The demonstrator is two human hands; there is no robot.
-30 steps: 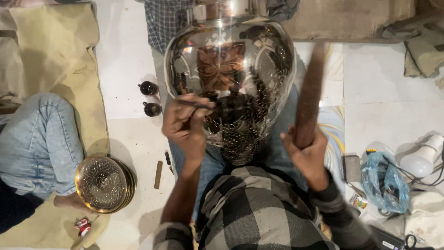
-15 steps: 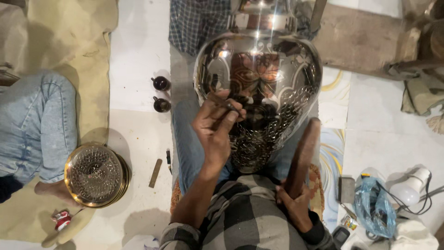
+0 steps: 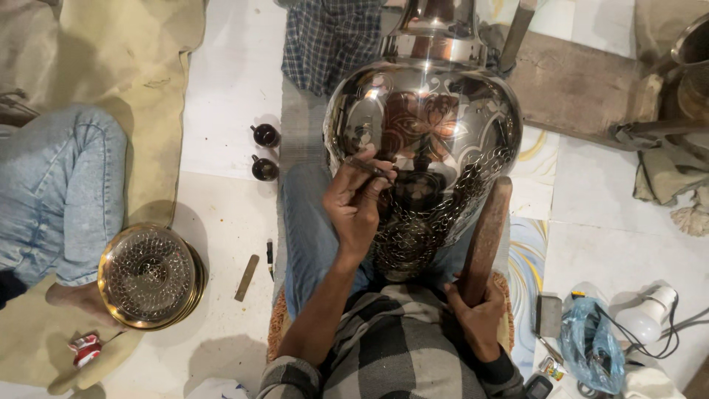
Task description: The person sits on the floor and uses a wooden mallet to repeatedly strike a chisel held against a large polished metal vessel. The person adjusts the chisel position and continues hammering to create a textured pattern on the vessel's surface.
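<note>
Left hand (image 3: 354,203) closed around a thin chisel (image 3: 363,167), tip touching the engraved metal vase (image 3: 428,125). Right hand (image 3: 478,314) gripping a wooden mallet (image 3: 487,233), held upright beside the vase.

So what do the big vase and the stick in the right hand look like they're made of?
Vase: polished silvery metal, by its mirror reflections and engraved patterns. Stick in the right hand: probably wood, matte brown. The left hand holds a thin tool against the vase.
</note>
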